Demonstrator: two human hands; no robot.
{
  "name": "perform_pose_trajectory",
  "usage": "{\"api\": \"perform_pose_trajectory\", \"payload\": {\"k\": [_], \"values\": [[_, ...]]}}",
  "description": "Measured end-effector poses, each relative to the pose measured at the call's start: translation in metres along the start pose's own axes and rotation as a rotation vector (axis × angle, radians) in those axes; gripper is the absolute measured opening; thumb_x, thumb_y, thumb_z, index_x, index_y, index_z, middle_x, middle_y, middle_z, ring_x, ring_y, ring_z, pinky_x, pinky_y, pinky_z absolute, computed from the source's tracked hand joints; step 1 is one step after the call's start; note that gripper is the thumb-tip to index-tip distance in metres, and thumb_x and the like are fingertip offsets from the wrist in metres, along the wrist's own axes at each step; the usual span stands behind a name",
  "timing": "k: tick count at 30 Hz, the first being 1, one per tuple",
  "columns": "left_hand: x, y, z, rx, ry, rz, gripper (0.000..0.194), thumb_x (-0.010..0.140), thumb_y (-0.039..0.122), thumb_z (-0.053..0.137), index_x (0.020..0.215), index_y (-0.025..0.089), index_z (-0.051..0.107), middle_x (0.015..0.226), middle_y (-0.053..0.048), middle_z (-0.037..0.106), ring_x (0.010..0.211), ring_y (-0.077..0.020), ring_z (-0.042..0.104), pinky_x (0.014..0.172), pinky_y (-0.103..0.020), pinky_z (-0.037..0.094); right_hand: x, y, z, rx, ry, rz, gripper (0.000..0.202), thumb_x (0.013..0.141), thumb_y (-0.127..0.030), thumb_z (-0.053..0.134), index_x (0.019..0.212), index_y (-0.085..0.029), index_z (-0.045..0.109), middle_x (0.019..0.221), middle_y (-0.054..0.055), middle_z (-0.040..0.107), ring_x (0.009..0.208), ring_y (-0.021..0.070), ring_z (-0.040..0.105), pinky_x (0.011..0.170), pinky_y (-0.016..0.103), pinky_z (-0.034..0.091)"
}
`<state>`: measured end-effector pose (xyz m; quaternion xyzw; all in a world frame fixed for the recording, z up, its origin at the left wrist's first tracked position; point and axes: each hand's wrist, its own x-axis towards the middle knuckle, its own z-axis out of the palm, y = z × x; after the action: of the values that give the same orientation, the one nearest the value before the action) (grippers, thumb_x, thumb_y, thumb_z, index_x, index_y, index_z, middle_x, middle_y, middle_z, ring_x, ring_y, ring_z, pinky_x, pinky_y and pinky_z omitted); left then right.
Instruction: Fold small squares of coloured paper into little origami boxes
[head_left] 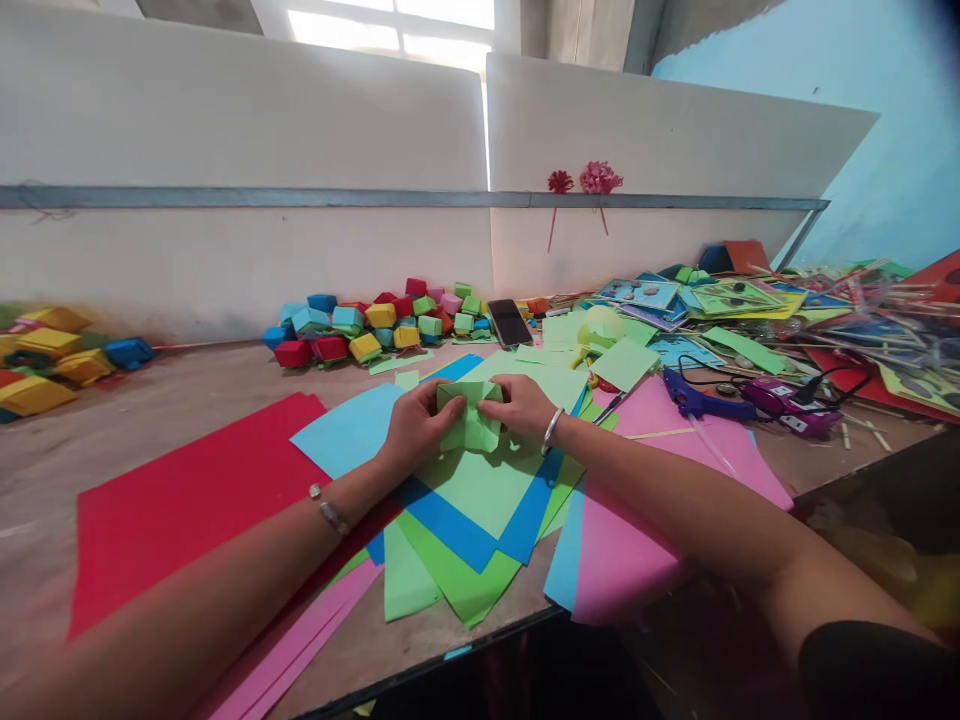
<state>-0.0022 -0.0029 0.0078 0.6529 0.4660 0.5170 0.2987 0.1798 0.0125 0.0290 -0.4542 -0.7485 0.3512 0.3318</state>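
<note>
Paper: light green, folded, up between both hands
Left hand: half curled, thumb and fingers pinching its left edge
Right hand: same deal, other edge
Below hands: loose colored sheets, kinda crowded
Right of right hand: glue gun
Beyond hands: phone, little paper boxes

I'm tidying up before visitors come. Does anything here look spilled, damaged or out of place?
No clear damage shows. The pink paper on the right looks askew, seeming to overhang the near edge of the table. Farther right, loose sticks lie strewn at odd angles, like a small spill.
</note>
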Motion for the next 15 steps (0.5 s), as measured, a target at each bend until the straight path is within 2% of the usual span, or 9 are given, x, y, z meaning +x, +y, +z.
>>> {"api": "perform_pose_trajectory", "payload": {"k": [4,7,9,11,15], "values": [[0.0,-0.002,0.0,0.059,0.045,0.036,0.026,0.07,0.043,0.068,0.077,0.018,0.063,0.064,0.002,0.059,0.058,-0.0135,0.051,0.053,-0.025,0.042,0.002,0.003,0.004,0.034,0.064,-0.074,0.02,0.073,-0.027,0.061,0.062,-0.02,0.046,0.055,-0.008,0.045,0.053,0.0083,0.044,0.054,0.021,0.033],[0.001,-0.003,0.0,0.063,0.085,0.037,0.026,0.069,0.042,0.07,0.078,0.018,0.063,0.065,0.003,0.06,0.06,-0.0136,0.052,0.053,-0.024,0.042,0.004,0.006,0.008,0.174,0.1,-0.108,0.014,0.069,-0.028,0.062,0.065,-0.019,0.052,0.057,-0.007,0.047,0.057,0.0088,0.044,0.055,0.022,0.034],[0.001,-0.003,0.001,0.0,0.085,0.01,0.028,0.067,0.041,0.072,0.08,0.018,0.064,0.066,0.002,0.062,0.06,-0.0138,0.054,0.053,-0.024,0.042,0.004,0.007,0.012,0.338,0.104,-0.078,0.01,0.067,-0.026,0.061,0.071,-0.018,0.058,0.059,-0.007,0.051,0.057,0.0089,0.046,0.054,0.022,0.036],[0.002,-0.001,0.002,-0.115,0.063,-0.035,0.031,0.065,0.042,0.076,0.082,0.017,0.066,0.067,0.002,0.064,0.058,-0.0133,0.054,0.052,-0.024,0.042,0.004,0.006,0.014,0.482,0.119,-0.018,0.015,0.063,-0.023,0.06,0.077,-0.018,0.063,0.058,-0.007,0.052,0.053,0.008,0.044,0.052,0.021,0.036],[0.002,0.0,0.006,-0.353,0.024,-0.156,0.037,0.062,0.045,0.081,0.08,0.016,0.069,0.065,0.001,0.067,0.055,-0.0122,0.055,0.052,-0.024,0.043,0.007,0.007,0.015,0.649,0.167,0.133,0.019,0.059,-0.021,0.065,0.078,-0.017,0.068,0.052,-0.007,0.053,0.046,0.0071,0.04,0.045,0.022,0.031]]}}
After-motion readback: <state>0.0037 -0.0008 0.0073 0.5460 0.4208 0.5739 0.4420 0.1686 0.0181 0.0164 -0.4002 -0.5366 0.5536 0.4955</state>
